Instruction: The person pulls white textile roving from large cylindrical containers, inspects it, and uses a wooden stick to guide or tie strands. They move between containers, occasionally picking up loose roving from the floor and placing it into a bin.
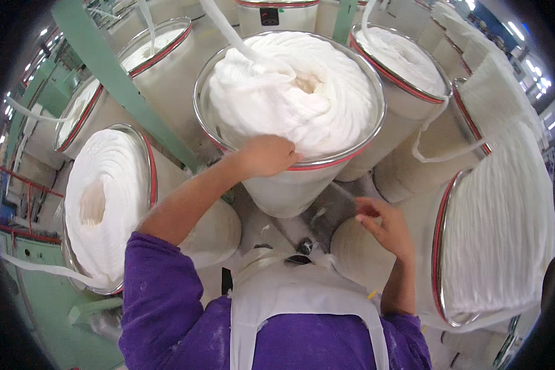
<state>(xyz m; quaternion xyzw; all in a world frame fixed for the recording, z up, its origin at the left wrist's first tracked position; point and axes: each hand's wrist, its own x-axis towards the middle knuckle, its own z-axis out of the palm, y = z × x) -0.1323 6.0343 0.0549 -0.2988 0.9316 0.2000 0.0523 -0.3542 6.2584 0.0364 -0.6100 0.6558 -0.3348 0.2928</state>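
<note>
A tall white can (290,191) stands in front of me, heaped with coiled white fibre sliver (339,117). Its metal rim has a red band beneath. My left hand (266,155) is closed over the near edge of that rim, beside the sliver; its fingertips are partly hidden. Lower and to the right, my right hand (382,225) hangs in the air with bent fingers, thumb and forefinger close together. A faint, blurred pale strand (344,191) runs toward its fingertips; what they hold is too indistinct to tell.
Another full can (151,166) leans at my left, and one with overhanging sliver (499,240) at my right. More cans (407,68) stand behind. A green post (114,74) slants down at left. A sliver rope (225,28) rises from the middle can.
</note>
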